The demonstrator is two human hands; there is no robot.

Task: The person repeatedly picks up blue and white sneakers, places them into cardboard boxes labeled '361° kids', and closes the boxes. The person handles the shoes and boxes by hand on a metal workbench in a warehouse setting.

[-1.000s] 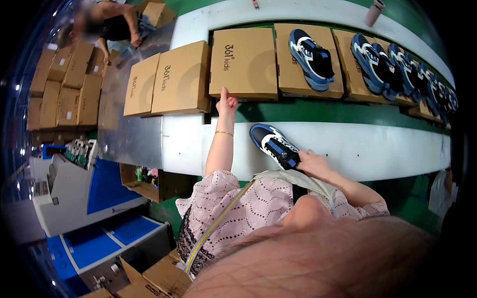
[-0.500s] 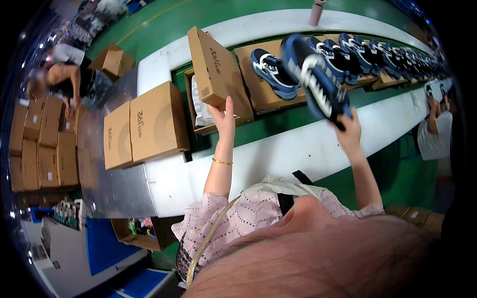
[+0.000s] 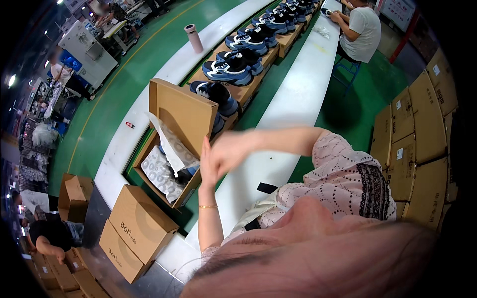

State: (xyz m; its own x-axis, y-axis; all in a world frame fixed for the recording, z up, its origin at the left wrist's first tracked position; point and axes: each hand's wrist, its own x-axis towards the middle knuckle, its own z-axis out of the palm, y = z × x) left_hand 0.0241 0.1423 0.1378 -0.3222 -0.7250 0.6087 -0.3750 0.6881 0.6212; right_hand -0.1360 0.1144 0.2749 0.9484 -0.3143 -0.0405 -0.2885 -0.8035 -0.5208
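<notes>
An open brown shoebox (image 3: pixel 186 196) lies on the line, with white patterned wrapping paper (image 3: pixel 160 171) inside. Dark blue parts of a shoe (image 3: pixel 193 169) show beside and beneath that paper. The lid (image 3: pixel 174 102) stands raised on the box's far side. My left hand (image 3: pixel 208 169) is at the lid's near edge, a finger stretched up along it, and seems to grip it. Crossing in front, my right hand (image 3: pixel 232 151) is smeared by motion and partly covers the left. Its fingers cannot be made out, and no shoe shows in it.
Blue, black and white sneakers (image 3: pixel 228 73) line up on boxes beyond the lid. Two closed shoeboxes (image 3: pixel 141 223) sit nearer me. A pink tumbler (image 3: pixel 194 38) stands on the far white ledge. Stacked cartons (image 3: pixel 420 119) rise at right; a person (image 3: pixel 365 32) sits farther along.
My right hand has swung left to the open box, and the shoe it held is no longer in it. My left hand stays by the lid. The view has turned right.
</notes>
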